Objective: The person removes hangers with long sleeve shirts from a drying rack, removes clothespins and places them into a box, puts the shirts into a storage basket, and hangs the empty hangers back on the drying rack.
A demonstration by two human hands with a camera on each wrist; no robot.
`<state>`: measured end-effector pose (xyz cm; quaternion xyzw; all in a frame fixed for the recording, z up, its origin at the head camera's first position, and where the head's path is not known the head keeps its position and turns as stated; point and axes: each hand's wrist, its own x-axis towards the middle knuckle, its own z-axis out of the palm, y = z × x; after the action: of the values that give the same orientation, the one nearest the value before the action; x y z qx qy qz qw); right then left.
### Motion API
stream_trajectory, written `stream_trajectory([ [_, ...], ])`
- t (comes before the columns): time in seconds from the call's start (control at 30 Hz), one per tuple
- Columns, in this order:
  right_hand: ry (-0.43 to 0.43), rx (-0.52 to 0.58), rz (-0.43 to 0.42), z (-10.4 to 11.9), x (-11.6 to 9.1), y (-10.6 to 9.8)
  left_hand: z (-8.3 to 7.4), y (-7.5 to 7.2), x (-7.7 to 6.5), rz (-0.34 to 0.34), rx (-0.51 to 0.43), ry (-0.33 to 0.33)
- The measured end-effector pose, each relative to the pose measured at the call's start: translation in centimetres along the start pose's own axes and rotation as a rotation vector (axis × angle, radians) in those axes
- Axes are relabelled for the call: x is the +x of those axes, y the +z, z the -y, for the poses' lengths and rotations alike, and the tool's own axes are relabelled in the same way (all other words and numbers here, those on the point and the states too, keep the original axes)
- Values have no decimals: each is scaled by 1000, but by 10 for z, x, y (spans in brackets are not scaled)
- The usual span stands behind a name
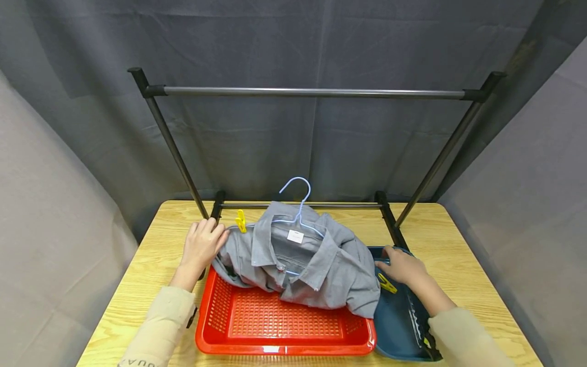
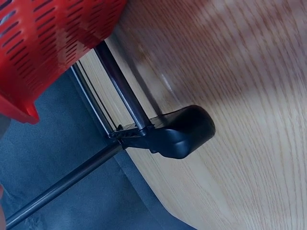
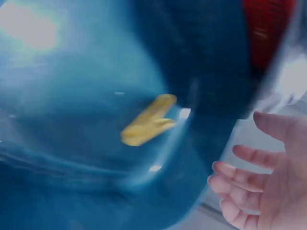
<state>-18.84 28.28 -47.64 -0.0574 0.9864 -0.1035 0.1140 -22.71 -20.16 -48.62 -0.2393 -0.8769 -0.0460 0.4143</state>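
A grey collared shirt (image 1: 330, 275) hangs on a light blue hanger (image 1: 300, 204), its lower part gathered over the red basket. My left hand (image 1: 202, 244) grips the shirt's shoulder at the left end of the hanger. Beside those fingers, a yellow clothespin (image 1: 241, 221) is clipped at the same shoulder. My right hand (image 1: 403, 266), fingers spread and holding nothing, is over the far end of a dark blue basin (image 1: 394, 326). Just below it in the basin lies another yellow clothespin (image 1: 387, 284), blurred in the right wrist view.
The red basket (image 1: 284, 349) stands at the table's front, the blue basin against its right side. Behind them rises a metal rack with a high crossbar (image 1: 312, 92) and black feet (image 2: 180, 134) on the wooden table (image 1: 151, 260). Grey curtains enclose the back and sides.
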Motion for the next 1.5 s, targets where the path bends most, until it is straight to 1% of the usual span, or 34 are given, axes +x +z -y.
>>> stream_trajectory([
  [0.1,-4,17,-87,11,-2,-15,0,0,0,2,4,-2],
  [0.2,-32,16,-209,25,-5,-26,0,0,-1,3,8,-3],
  [0.4,-155,-41,-479,59,-12,-44,-1,0,-1,4,4,-10],
  [0.47,-200,-58,-549,71,-14,-48,-1,-1,-1,13,3,-15],
  [0.53,-242,-69,-596,82,-15,-52,-1,-1,-1,20,3,-18],
  [0.73,-356,-104,-659,114,-13,-62,-1,-1,-1,17,-3,-17],
  [0.87,-414,-131,-691,133,-10,-67,-1,-1,-1,28,-8,-20],
  [1.0,-455,-147,-699,150,-5,-71,-1,-1,-2,40,-9,-24],
  [1.3,-548,-180,-733,184,6,-72,-1,0,-1,22,-7,-14],
  [1.5,-585,-188,-714,206,16,-72,-1,1,-1,12,-12,-14],
])
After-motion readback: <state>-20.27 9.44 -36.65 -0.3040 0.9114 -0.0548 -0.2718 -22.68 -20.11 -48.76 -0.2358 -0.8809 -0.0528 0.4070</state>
